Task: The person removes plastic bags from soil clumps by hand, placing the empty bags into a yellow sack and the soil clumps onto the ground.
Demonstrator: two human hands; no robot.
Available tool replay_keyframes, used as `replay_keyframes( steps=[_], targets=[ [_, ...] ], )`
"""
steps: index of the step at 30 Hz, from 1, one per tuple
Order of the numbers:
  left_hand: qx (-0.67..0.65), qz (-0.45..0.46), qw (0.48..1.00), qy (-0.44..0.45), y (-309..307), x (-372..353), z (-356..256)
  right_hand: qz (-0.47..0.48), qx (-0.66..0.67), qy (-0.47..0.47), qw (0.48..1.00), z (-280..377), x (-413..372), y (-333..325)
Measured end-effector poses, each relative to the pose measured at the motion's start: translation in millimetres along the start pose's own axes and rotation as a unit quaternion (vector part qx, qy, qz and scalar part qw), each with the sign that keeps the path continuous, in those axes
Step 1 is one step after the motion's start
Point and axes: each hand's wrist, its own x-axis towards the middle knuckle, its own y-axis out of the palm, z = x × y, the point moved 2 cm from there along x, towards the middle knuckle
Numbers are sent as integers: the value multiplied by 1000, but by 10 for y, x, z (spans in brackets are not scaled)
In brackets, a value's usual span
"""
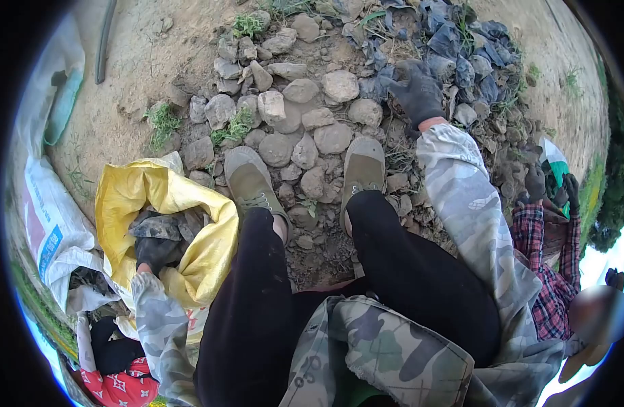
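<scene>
My left hand (156, 251), in a dark glove, is inside the mouth of a yellow woven sack (213, 234). It is closed on a crumpled dark plastic bag (156, 225), which partly hides the fingers. On the other side, my right hand (418, 89), gloved too, reaches to the edge of a heap of torn dark plastic bags (454, 41). Its fingers are apart, and no object shows in them. Round, flat clods of earth (333, 138) lie between the sack and the heap.
My shoes (363, 166) stand among the clods. White sacks (51, 210) lie at the left. A co-worker in a plaid shirt (556, 298) is at the right, near a white and green sack (555, 163). Another person in red (125, 386) is at the lower left.
</scene>
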Motion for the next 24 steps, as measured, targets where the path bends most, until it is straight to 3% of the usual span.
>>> replay_keyframes(
  steps=[2, 5, 6, 7, 9, 11, 14, 15, 16, 17, 19, 21, 22, 24],
  targets=[
    [-5, 18, 1000, -9, -77, -123, 53, 45, -109, 8, 993, -33, -44, 67],
    [-5, -47, 999, 16, -129, -228, 258, 69, -19, 94, 993, -235, -52, 329],
    [2, -48, 999, 16, -219, -260, 204, -9, -50, 41, 998, -209, -84, 334],
    [39, -42, 998, 1, -387, -347, 72, -10, -46, 45, 998, -187, -85, 290],
    [108, -31, 993, -29, -756, -556, -247, -19, 17, -37, 999, -115, -54, 162],
    [171, -16, 983, -61, -1015, -746, -565, -46, 77, -21, 996, -19, -123, 99],
    [121, -236, 959, 104, -1221, -822, -1034, -79, 194, -28, 977, 134, -111, 15],
    [74, -233, 958, 147, -1313, -846, -1321, -84, 250, -47, 963, 200, -99, -9],
    [53, -288, 929, 224, -1311, -806, -1535, -88, 277, -81, 954, 283, -77, -28],
    [2, -242, 934, 263, -1319, -710, -1769, -88, 282, -84, 952, 365, -58, -21],
    [-18, -274, 893, 356, -1208, -490, -2162, 29, 408, 15, 913, 504, -24, 67],
    [-114, -195, 888, 401, -1156, -206, -2623, 25, 414, -35, 909, 676, 5, 114],
    [-175, -187, 880, 401, -1111, -100, -2820, 75, 414, -12, 907, 787, -9, 148],
    [-403, -48, 834, 374, -1052, 103, -3184, 147, 426, -17, 893, 942, -60, 262]
  ],
)
